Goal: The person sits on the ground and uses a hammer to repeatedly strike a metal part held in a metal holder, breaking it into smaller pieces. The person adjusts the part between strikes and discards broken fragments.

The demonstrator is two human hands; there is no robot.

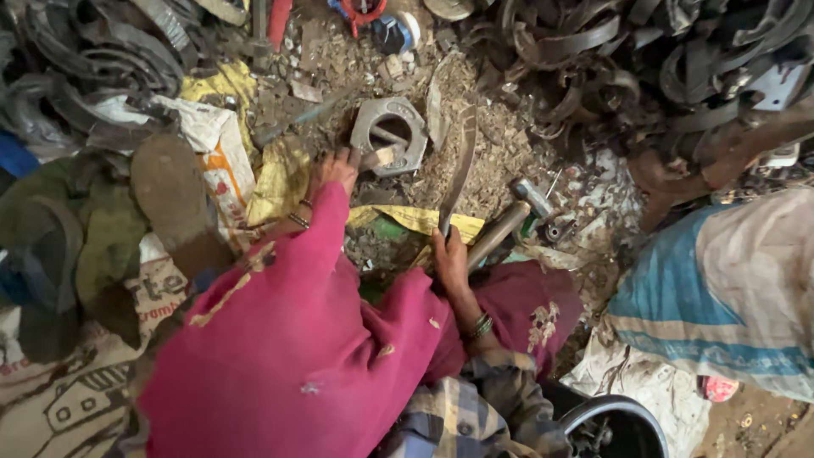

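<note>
My left hand point(336, 170), in a pink sleeve with bangles at the wrist, reaches forward and touches a small piece beside a grey metal frame with a round hole point(390, 134) lying on chips and debris. My right hand point(449, 259), with green bangles and a plaid cuff, grips the lower end of a long, dark, curved blade point(462, 165) that points away from me. A hammer with a wooden handle point(507, 222) lies just right of that hand, its metal head toward the far right.
Heaps of dark curved strips and scrap point(644, 59) fill the back and left. A worn sandal point(172, 199) and printed sacks point(216, 144) lie at left. A blue and white sack point(721, 288) sits at right, a black bucket point(612, 424) near me.
</note>
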